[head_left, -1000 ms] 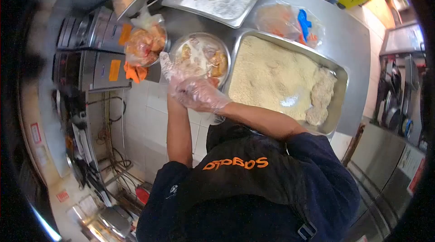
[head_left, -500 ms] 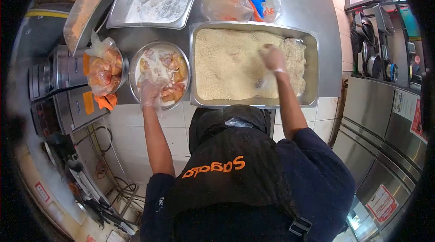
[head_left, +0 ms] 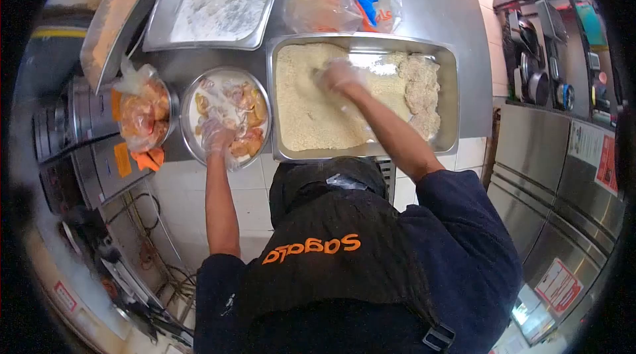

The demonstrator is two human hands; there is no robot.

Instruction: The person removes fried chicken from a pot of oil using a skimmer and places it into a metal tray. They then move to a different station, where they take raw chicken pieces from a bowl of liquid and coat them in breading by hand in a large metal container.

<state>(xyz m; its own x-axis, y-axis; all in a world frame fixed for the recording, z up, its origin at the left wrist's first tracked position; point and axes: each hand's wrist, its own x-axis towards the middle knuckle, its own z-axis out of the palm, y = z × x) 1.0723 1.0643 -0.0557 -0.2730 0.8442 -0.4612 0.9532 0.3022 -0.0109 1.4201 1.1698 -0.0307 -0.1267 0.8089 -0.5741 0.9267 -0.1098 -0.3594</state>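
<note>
Steel walls frame the deep tray [head_left: 453,99] at the upper middle of the frame, filled with pale breadcrumbs [head_left: 311,109]. The right hand [head_left: 339,77], in a thin clear glove, lies flat on the crumbs in the tray's upper middle, fingers spread apart and gripping nothing that shows. Just beside it, along the tray's right side, lie the breaded pieces [head_left: 421,92], coated and stacked against the wall, with a bare patch of tray floor showing at the top between hand and pieces.

Left of the tray, touching its edge or nearly so, sits the round metal bowl [head_left: 189,145] holding wet orange and pale pieces. The left hand [head_left: 217,136], also gloved, reaches into the bowl's lower part, fingers curled down among the pieces; whether it grips one cannot be told.

Further left stands a smaller bowl [head_left: 173,107] lined with a plastic bag of orange pieces. Above, at the upper left, a flour tray [head_left: 154,41] lies tilted to the frame, and a clear bag [head_left: 324,6] with a blue item inside rests above the crumb tray on the steel counter [head_left: 457,16].
</note>
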